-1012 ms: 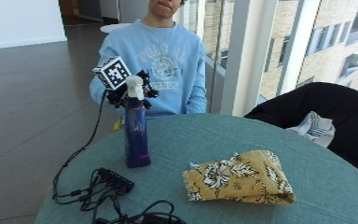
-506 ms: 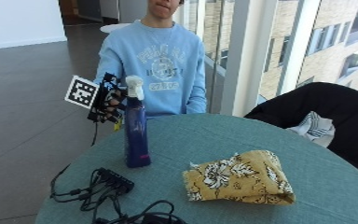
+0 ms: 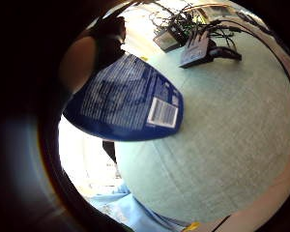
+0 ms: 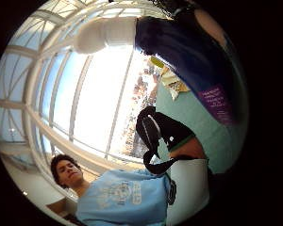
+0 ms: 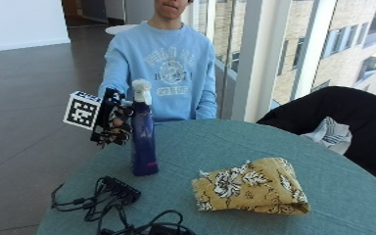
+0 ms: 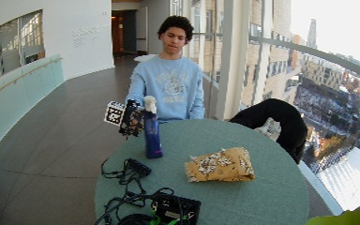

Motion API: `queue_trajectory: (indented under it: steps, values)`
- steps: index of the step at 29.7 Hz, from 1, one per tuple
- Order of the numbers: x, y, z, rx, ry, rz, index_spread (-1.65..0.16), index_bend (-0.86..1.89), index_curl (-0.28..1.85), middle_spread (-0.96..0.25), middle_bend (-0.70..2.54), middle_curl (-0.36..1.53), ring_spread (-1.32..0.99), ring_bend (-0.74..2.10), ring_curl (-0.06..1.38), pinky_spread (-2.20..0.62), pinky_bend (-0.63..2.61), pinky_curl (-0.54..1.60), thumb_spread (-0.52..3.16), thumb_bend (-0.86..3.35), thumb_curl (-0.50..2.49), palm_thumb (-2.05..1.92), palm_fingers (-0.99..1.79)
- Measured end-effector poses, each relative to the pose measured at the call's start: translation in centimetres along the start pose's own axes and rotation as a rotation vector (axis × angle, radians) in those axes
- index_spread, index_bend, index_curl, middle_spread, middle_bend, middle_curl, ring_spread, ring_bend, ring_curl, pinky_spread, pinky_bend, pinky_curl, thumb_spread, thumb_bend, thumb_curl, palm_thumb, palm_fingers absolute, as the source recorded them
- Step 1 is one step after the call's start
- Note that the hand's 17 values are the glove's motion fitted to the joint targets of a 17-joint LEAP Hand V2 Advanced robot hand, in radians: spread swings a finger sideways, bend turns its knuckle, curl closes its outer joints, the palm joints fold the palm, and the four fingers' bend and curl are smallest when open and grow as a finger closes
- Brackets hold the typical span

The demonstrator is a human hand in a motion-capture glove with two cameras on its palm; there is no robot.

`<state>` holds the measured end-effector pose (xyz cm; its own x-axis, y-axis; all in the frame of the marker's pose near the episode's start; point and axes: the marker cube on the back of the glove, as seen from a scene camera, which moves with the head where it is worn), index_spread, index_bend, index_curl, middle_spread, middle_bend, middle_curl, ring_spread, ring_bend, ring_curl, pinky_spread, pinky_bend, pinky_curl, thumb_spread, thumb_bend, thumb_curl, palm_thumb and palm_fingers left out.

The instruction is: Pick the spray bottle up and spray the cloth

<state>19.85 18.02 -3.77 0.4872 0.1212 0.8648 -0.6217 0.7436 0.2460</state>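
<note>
Outside view: we see the spray bottle [image 5: 143, 142], blue with a white trigger head, standing upright on the round teal table [image 5: 344, 196], toward its 9 o'clock edge.
Hand: the gloved right hand [image 5: 116, 122] sits just beside the bottle, at its 9 o'clock, level with the neck and upper body; the fingers look loosely curled, and we cannot tell whether they touch the bottle.
Cloth: the yellow flowered cloth [image 5: 253, 187] lies folded on the table at the bottle's 4 o'clock, apart from it.
Cables: a black tangle of cables [image 5: 109, 196] lies at the bottle's 7 o'clock.
Wide outside view: we find the same layout, bottle [image 6: 152, 136] upright, hand [image 6: 132, 121] beside its upper part, cloth [image 6: 221, 165] toward the table's middle, a black box [image 6: 174, 208] with cables at the near edge.
Little finger side palm view: the bottle's blue label [image 3: 130, 99] fills much of the view, close to the palm, table beneath.
Thumb side palm view: the bottle's white head [image 4: 104, 34] and dark body stand close by, with the cloth [image 4: 172, 80] on the table beyond.
</note>
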Motion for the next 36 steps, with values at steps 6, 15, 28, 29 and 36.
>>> queue_trajectory:
  steps: [6,15,28,29,36]
  values:
    - [0.6,-2.6,1.4,-0.037,-0.049,-0.018,-0.42,0.11,0.27,-0.07,0.22,0.36,-0.01,0.29,0.29,0.23,0.24,0.35,1.02,-0.03,0.31,0.68,0.6]
    - [-0.4,-4.6,3.4,0.026,-0.035,-0.042,-0.38,0.16,0.27,-0.08,0.2,0.37,-0.05,0.36,0.31,0.24,0.23,0.34,0.97,-0.01,0.32,0.69,0.73]
    - [-2.6,-5.0,3.5,-0.033,0.124,-0.134,-0.32,0.13,0.31,-0.1,0.27,0.41,-0.06,0.4,0.34,0.26,0.18,0.33,0.87,0.01,0.44,0.9,0.98]
    - [-3.1,-5.2,3.6,-0.045,0.141,-0.138,-0.32,0.13,0.31,-0.1,0.27,0.41,-0.06,0.4,0.35,0.26,0.18,0.33,0.86,0.01,0.45,0.9,0.98]
    - [-7.0,-6.8,4.5,-0.106,0.236,-0.092,-0.3,0.11,0.31,-0.11,0.26,0.42,-0.06,0.42,0.36,0.23,0.2,0.34,0.8,-0.02,0.5,0.93,1.02]
